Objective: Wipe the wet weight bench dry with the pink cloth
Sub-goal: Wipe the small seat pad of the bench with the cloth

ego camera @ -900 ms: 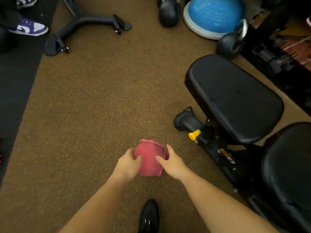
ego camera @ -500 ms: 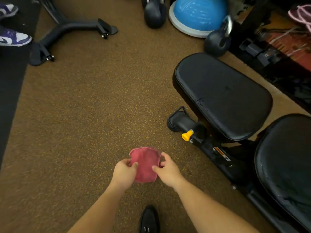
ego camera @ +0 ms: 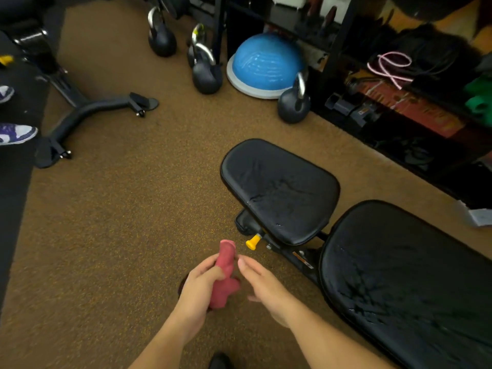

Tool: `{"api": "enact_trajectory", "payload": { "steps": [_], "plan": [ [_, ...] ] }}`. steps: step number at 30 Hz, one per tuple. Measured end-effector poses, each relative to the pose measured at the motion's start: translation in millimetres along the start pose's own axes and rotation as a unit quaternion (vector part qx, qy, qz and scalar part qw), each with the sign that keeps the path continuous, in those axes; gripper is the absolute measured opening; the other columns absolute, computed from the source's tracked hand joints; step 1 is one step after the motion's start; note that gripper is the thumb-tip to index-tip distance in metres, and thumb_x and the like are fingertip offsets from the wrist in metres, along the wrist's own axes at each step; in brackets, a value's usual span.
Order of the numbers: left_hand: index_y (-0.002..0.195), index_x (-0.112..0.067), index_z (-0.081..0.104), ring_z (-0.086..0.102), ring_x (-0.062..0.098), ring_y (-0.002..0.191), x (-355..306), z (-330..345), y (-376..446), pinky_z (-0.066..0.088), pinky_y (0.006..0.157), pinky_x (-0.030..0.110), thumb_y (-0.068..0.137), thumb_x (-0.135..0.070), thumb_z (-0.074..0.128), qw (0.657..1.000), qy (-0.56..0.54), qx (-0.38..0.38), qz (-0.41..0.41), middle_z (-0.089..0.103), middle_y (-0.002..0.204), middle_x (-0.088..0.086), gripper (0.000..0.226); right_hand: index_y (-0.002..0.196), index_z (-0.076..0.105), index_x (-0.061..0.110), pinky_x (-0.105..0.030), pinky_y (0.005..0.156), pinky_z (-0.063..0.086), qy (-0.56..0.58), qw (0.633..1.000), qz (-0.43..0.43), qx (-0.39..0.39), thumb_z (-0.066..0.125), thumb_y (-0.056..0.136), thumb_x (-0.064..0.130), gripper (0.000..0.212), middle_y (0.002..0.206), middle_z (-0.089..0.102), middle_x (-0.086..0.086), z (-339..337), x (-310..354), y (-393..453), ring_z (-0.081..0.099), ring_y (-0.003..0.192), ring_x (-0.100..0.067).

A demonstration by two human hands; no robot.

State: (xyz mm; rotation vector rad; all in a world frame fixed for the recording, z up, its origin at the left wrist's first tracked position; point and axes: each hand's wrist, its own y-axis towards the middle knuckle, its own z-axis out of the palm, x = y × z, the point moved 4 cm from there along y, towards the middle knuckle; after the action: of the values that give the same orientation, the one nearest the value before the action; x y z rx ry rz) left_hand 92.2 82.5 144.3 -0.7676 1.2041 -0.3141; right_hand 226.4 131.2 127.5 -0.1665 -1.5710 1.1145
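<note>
The black weight bench stands to my right, its seat pad (ego camera: 279, 187) and its longer back pad (ego camera: 407, 283) both showing wet streaks. My left hand (ego camera: 199, 286) grips the bunched pink cloth (ego camera: 225, 275) in front of me, low over the carpet and left of the bench. My right hand (ego camera: 263, 286) is beside the cloth with its fingers straight; its fingertips are at the cloth's edge, and I cannot tell whether they touch it. A yellow knob (ego camera: 252, 242) sticks out of the bench frame just beyond the cloth.
Several kettlebells (ego camera: 206, 73) and a blue balance dome (ego camera: 266, 66) sit on the brown carpet ahead. A dark shelf rack (ego camera: 399, 102) runs along the right. A black machine base (ego camera: 87, 110) lies at the left, near someone's purple-and-white shoe (ego camera: 16, 133).
The cloth was spread flat between both hands; now it is bunched upright in my left hand and my right hand has let go. The view has tilted up, showing more of the room.
</note>
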Motion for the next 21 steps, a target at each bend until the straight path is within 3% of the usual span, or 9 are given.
{"api": "enact_trajectory", "payload": {
  "steps": [3, 6, 11, 14, 17, 19, 21],
  "plan": [
    [0.118, -0.028, 0.072, 0.067, 0.031, 0.097, -22, 46, -17, 0.052, 0.090, 0.050, 0.088, 0.005, 0.046, 0.999, -0.014, 0.040, 0.010, 0.073, 0.111, 0.013, 0.052, 0.138, 0.048, 0.052, -0.027, 0.093, 0.054, 0.069, 0.997, -0.042, 0.007, 0.054, 0.090, 0.064, 0.050, 0.133, 0.062, 0.021, -28, 20, -29, 0.064, 0.115, 0.000],
    [0.124, -0.031, 0.069, 0.066, 0.032, 0.107, -37, 97, -30, 0.048, 0.101, 0.054, 0.088, 0.012, 0.046, 0.996, -0.009, 0.090, 0.019, 0.070, 0.120, 0.015, 0.060, 0.138, 0.052, 0.047, -0.031, 0.097, 0.053, 0.126, 0.989, -0.077, -0.002, 0.059, 0.082, 0.064, 0.059, 0.128, 0.069, 0.012, -62, 36, -50, 0.065, 0.118, -0.008],
    [0.138, -0.034, 0.056, 0.065, 0.028, 0.116, -59, 169, -41, 0.047, 0.103, 0.059, 0.093, 0.013, 0.045, 0.991, 0.057, 0.115, 0.038, 0.069, 0.124, 0.005, 0.066, 0.136, 0.058, 0.040, -0.042, 0.097, 0.054, 0.188, 0.976, -0.105, -0.016, 0.067, 0.089, 0.045, 0.048, 0.122, 0.072, -0.004, -124, 57, -78, 0.068, 0.115, -0.023],
    [0.131, -0.028, 0.059, 0.070, 0.024, 0.105, -82, 201, -40, 0.056, 0.094, 0.051, 0.097, 0.010, 0.044, 0.990, 0.062, 0.100, 0.078, 0.073, 0.115, 0.000, 0.053, 0.134, 0.059, 0.033, -0.037, 0.086, 0.058, 0.151, 0.976, -0.140, -0.069, 0.068, 0.095, 0.024, 0.041, 0.117, 0.074, -0.001, -166, 71, -87, 0.072, 0.107, -0.021],
    [0.124, -0.021, 0.062, 0.069, 0.017, 0.081, -97, 211, -19, 0.060, 0.074, 0.031, 0.097, 0.010, 0.044, 0.988, 0.101, 0.053, 0.105, 0.072, 0.110, 0.006, 0.045, 0.127, 0.060, 0.029, -0.035, 0.077, 0.060, 0.134, 0.968, -0.148, -0.153, 0.073, 0.092, 0.017, 0.040, 0.111, 0.074, -0.001, -206, 81, -83, 0.074, 0.097, -0.019],
    [0.126, -0.018, 0.062, 0.065, 0.009, 0.076, -102, 208, 5, 0.053, 0.068, 0.021, 0.095, 0.009, 0.047, 0.970, 0.195, 0.040, 0.136, 0.070, 0.107, 0.005, 0.043, 0.124, 0.062, 0.022, -0.033, 0.075, 0.059, 0.120, 0.963, -0.153, -0.189, 0.072, 0.092, 0.017, 0.034, 0.107, 0.075, -0.002, -227, 90, -76, 0.074, 0.093, -0.018],
    [0.128, -0.021, 0.062, 0.063, 0.008, 0.080, -112, 201, 32, 0.048, 0.072, 0.016, 0.095, 0.001, 0.052, 0.926, 0.334, 0.034, 0.171, 0.067, 0.109, -0.003, 0.041, 0.115, 0.068, 0.024, -0.031, 0.078, 0.058, 0.082, 0.957, -0.172, -0.221, 0.068, 0.096, 0.017, 0.021, 0.098, 0.077, 0.005, -245, 100, -65, 0.073, 0.092, -0.014]
  ]
}}
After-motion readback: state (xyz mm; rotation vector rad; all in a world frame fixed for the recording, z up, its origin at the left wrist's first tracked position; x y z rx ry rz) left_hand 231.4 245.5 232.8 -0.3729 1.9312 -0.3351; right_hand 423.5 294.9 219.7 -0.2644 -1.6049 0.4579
